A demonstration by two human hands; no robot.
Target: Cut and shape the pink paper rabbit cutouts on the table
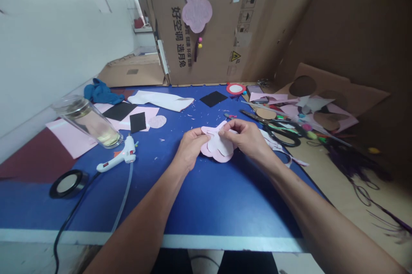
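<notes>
While the left hand (189, 149) pinches the left edge of the pink flower-shaped cutout (222, 158), apparently to steady it, the right hand (247, 137) pinches its upper right, thumb on the paler layer (222, 143), above the blue tabletop (225, 205). Scissors (268, 122) lie beyond, rightward; farther, a similar cutout (197, 12) (beads (200, 42) below) hangs against cardboard (222, 55).

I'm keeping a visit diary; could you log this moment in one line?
left hand: holding layered pink flower-shaped cutout | right hand: holding same cutout | white glue gun: on blue tabletop
</notes>
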